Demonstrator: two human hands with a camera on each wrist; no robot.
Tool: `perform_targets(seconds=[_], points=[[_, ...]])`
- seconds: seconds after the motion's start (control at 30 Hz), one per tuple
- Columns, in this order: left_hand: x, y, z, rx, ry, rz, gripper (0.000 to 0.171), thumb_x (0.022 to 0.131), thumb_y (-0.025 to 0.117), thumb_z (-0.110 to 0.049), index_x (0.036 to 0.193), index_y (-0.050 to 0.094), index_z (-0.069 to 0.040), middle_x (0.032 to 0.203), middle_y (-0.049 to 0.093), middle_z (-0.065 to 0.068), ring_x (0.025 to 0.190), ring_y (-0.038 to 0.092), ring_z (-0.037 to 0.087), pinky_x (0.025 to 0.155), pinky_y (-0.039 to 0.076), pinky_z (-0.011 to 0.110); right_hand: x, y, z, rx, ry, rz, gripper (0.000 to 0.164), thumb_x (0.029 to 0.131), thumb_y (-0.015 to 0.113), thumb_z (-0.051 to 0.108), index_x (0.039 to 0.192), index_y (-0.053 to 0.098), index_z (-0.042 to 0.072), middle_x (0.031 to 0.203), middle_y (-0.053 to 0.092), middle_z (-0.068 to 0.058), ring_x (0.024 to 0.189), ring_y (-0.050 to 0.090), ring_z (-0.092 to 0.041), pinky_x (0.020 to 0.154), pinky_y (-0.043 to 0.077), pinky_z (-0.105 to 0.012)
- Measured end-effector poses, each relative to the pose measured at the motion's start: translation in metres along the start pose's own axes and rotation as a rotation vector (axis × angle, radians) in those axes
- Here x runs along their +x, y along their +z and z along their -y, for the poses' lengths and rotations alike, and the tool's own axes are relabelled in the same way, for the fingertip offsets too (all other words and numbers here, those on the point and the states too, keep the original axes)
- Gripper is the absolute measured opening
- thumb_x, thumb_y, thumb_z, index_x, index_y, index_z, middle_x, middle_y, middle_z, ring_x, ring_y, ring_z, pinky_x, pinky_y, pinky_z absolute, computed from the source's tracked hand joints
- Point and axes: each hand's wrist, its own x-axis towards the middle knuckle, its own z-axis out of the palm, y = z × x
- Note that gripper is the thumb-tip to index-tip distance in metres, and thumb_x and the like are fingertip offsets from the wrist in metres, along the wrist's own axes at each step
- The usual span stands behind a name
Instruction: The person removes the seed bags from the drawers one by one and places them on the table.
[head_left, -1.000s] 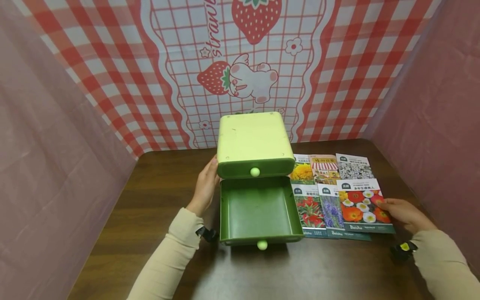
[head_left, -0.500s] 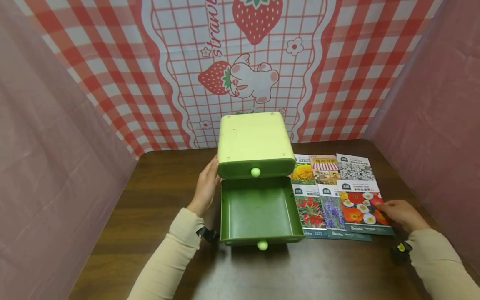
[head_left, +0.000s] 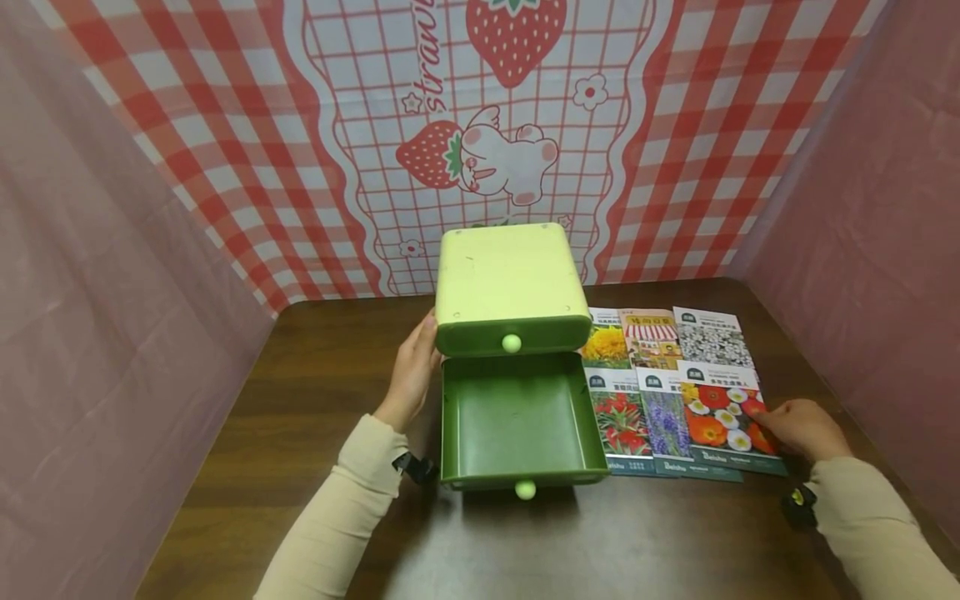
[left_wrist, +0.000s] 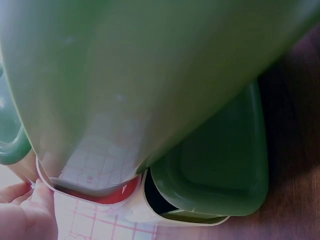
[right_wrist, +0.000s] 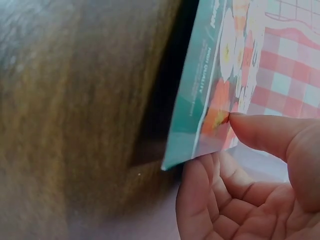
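Note:
A small drawer cabinet (head_left: 510, 275) with a pale yellow shell and green drawer fronts stands mid-table. One green drawer (head_left: 517, 417) is pulled out, with nothing inside. My left hand (head_left: 410, 371) rests against the cabinet's left side with fingers fairly straight; in the left wrist view the fingertips touch the shell's edge. At the right, my right hand (head_left: 806, 429) pinches the lower right edge of a flower seed packet (head_left: 723, 417) printed with orange and white poppies. The right wrist view shows the thumb on the packet's face (right_wrist: 215, 100) and fingers beneath, its corner lifted.
Several other seed packets (head_left: 621, 417) lie overlapping in two rows right of the cabinet. The wooden table (head_left: 300, 433) has pink cloth walls on both sides. A strawberry-print checked cloth (head_left: 480, 125) hangs behind. Another green drawer front (left_wrist: 215, 165) shows below the pulled-out drawer.
My right hand has shifted slightly left, still pinching the poppy packet, whose right edge has turned a little downward. The left hand, cabinet and drawer look unchanged.

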Motion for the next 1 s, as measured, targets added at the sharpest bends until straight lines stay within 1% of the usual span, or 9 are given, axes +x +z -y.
perform_targets(seconds=[0.07, 0.13, 0.23, 0.37, 0.47, 0.67, 0.8, 0.93, 1.0], points=[[-0.0001, 0.0003, -0.0005, -0.003, -0.002, -0.004, 0.059, 0.105, 0.039, -0.042, 0.152, 0.035, -0.006, 0.158, 0.035, 0.009, 0.145, 0.035, 0.024, 0.119, 0.034, 0.038, -0.0006, 0.0001, 0.0015, -0.003, 0.009, 0.000, 0.049, 0.095, 0.050, 0.049, 0.065, 0.057, 0.011, 0.064, 0.049, 0.000, 0.066, 0.049, -0.019, 0.055, 0.039, -0.029], [-0.0002, 0.0003, -0.0009, -0.006, -0.002, -0.006, 0.059, 0.105, 0.039, -0.041, 0.152, 0.034, -0.006, 0.158, 0.035, 0.009, 0.145, 0.035, 0.023, 0.119, 0.034, 0.038, -0.0009, 0.0003, 0.0029, 0.000, 0.014, -0.001, 0.047, 0.095, 0.051, 0.047, 0.066, 0.057, 0.010, 0.064, 0.049, 0.000, 0.066, 0.049, -0.019, 0.054, 0.039, -0.029], [-0.0004, 0.0002, -0.0011, -0.007, 0.000, -0.004, 0.058, 0.105, 0.039, -0.041, 0.152, 0.034, -0.006, 0.158, 0.034, 0.009, 0.145, 0.035, 0.023, 0.119, 0.034, 0.039, -0.0008, 0.0004, 0.0041, 0.001, 0.022, -0.003, 0.046, 0.096, 0.051, 0.045, 0.071, 0.058, 0.006, 0.065, 0.049, -0.002, 0.067, 0.049, -0.020, 0.055, 0.039, -0.029], [0.0001, -0.0004, -0.0007, -0.004, 0.003, 0.003, 0.058, 0.105, 0.038, -0.041, 0.152, 0.034, -0.007, 0.159, 0.034, 0.008, 0.146, 0.034, 0.023, 0.119, 0.034, 0.040, -0.0007, 0.0002, 0.0051, -0.003, 0.022, -0.008, 0.049, 0.096, 0.052, 0.044, 0.083, 0.060, -0.003, 0.070, 0.051, -0.006, 0.069, 0.050, -0.021, 0.056, 0.041, -0.029], [0.0003, -0.0005, -0.0006, 0.000, 0.005, 0.007, 0.059, 0.105, 0.038, -0.042, 0.152, 0.034, -0.007, 0.159, 0.034, 0.008, 0.146, 0.034, 0.023, 0.120, 0.034, 0.040, -0.0004, 0.0004, 0.0055, -0.005, 0.027, -0.007, 0.051, 0.096, 0.053, 0.043, 0.088, 0.060, -0.006, 0.071, 0.052, -0.007, 0.070, 0.050, -0.022, 0.056, 0.042, -0.029], [0.0012, -0.0001, -0.0008, 0.002, 0.013, 0.006, 0.060, 0.104, 0.040, -0.045, 0.152, 0.035, -0.008, 0.158, 0.035, 0.007, 0.145, 0.035, 0.022, 0.120, 0.033, 0.039, 0.0003, 0.0001, 0.0070, 0.004, 0.048, -0.003, 0.050, 0.094, 0.055, 0.044, 0.089, 0.061, -0.006, 0.072, 0.054, -0.008, 0.071, 0.050, -0.022, 0.056, 0.042, -0.029], [0.0011, -0.0001, -0.0012, 0.007, 0.011, 0.002, 0.060, 0.104, 0.040, -0.045, 0.152, 0.035, -0.008, 0.158, 0.036, 0.007, 0.145, 0.035, 0.022, 0.120, 0.032, 0.040, 0.0004, -0.0003, 0.0080, 0.012, 0.055, -0.002, 0.051, 0.093, 0.057, 0.043, 0.093, 0.063, -0.007, 0.076, 0.057, -0.010, 0.074, 0.051, -0.023, 0.057, 0.043, -0.028], [0.0007, 0.0000, -0.0014, 0.010, 0.006, -0.002, 0.060, 0.105, 0.039, -0.044, 0.152, 0.035, -0.008, 0.158, 0.035, 0.008, 0.145, 0.035, 0.023, 0.120, 0.033, 0.040, 0.0002, -0.0012, 0.0089, 0.001, 0.037, -0.021, 0.049, 0.094, 0.056, 0.040, 0.097, 0.062, -0.009, 0.079, 0.058, -0.013, 0.075, 0.052, -0.024, 0.057, 0.044, -0.029], [0.0004, 0.0001, -0.0012, 0.009, 0.003, -0.001, 0.059, 0.105, 0.039, -0.043, 0.152, 0.035, -0.007, 0.158, 0.035, 0.008, 0.145, 0.035, 0.023, 0.120, 0.034, 0.041, -0.0012, -0.0009, 0.0101, -0.007, 0.019, -0.045, 0.049, 0.094, 0.054, 0.038, 0.100, 0.060, -0.010, 0.082, 0.059, -0.015, 0.076, 0.053, -0.026, 0.057, 0.044, -0.029]])
